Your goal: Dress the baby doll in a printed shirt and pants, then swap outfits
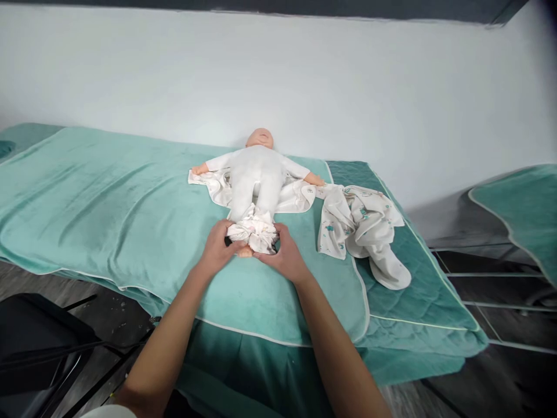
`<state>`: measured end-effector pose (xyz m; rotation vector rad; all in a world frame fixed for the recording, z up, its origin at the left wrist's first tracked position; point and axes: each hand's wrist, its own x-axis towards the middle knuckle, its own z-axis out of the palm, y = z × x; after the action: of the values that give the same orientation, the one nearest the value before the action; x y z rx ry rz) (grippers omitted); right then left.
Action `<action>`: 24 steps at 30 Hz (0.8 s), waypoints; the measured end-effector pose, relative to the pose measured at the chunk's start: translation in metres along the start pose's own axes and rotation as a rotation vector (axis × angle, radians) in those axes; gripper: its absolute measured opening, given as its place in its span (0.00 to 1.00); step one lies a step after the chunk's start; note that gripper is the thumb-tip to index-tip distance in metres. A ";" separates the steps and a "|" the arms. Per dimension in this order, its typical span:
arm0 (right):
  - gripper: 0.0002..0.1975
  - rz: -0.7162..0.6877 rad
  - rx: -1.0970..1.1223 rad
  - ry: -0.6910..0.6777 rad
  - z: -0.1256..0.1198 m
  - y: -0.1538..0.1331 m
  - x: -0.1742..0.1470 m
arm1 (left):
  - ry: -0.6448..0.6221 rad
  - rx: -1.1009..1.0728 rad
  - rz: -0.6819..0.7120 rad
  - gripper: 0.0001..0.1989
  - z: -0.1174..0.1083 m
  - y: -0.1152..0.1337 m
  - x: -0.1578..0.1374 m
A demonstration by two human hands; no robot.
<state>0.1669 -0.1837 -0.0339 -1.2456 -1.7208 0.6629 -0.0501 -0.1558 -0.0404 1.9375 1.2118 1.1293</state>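
Note:
A baby doll (256,168) with a white cloth body lies on its back on the green bed, arms spread and head toward the wall. Around its lower legs is a bunched pair of white printed baby pants (255,229). My left hand (217,248) grips the pants at their left side, and my right hand (284,252) grips them at the right. One of the doll's feet shows below the bunched cloth. Beneath the doll a white baby top (296,197) is spread open.
A crumpled white printed baby garment (363,217) lies on the bed to the right. The green blanket (108,197) covers much of the bed. A black chair (41,342) stands at lower left, and a metal frame (500,305) is at right. Behind is a white wall (304,81).

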 end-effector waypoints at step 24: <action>0.25 0.214 0.017 -0.039 -0.011 -0.016 -0.012 | -0.176 0.095 -0.171 0.23 -0.023 0.040 -0.017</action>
<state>0.1705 -0.2018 -0.0201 -1.4259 -1.6227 0.8307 -0.0577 -0.1870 -0.0027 1.9164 1.3254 0.8097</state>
